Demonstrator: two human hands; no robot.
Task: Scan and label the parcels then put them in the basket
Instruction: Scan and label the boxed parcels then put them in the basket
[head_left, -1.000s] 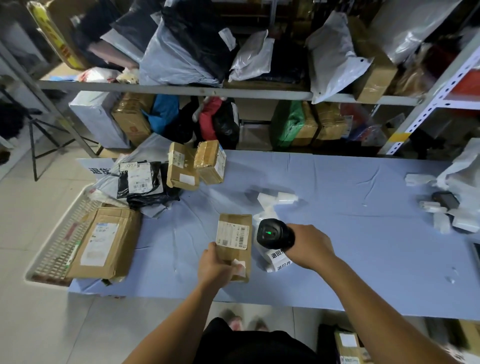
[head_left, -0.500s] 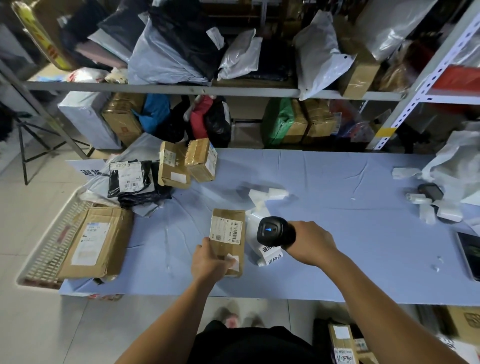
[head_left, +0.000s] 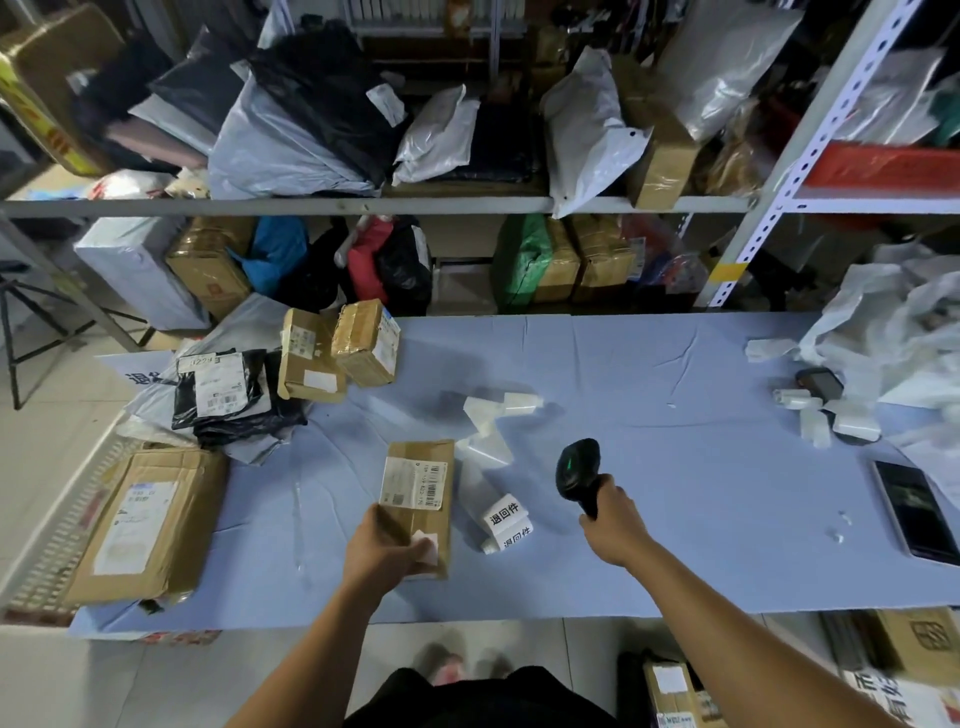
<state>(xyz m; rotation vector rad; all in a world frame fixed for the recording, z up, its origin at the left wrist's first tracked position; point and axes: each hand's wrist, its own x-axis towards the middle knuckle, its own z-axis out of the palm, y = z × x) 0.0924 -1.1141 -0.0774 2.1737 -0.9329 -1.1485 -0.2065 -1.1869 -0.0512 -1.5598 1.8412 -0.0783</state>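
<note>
Near the front edge of the tabletop (head_left: 675, 467), pins a small brown parcel (head_left: 418, 493) flat with the left hand (head_left: 387, 545): grip curled round the near end, thumb on top, next to a small white sticker (head_left: 427, 550). Shows the shipping label face up on the far half, barcode uncovered. Wraps the right hand (head_left: 610, 525) round the handle of a black scanner (head_left: 576, 470), grip clamped on it, head raised and off to the right of the parcel, green light showing, not aimed squarely at the barcode.

Reads as the scan step, at or near its finish; cannot tell whether the code registered. Leaves labelling next, most likely, with a roll of printed labels (head_left: 506, 522) just beside the parcel on its right, between the two hands. Calls for freeing the right hand by setting the scanner down on bare cloth, then peeling one label and pressing it onto the cardboard clear of the barcode. Cannot tell whether the white sticker by the thumb already counts as that label.

After that, calls for a carry leftward to the white basket (head_left: 52, 551) at the tabletop's left end, already loaded with a large flat carton (head_left: 150, 519), so needs a drop beside or on top of it. Further back on the left, apparently waiting their turn: two taped boxes (head_left: 366, 351) and a black mailer (head_left: 228, 395)
</note>
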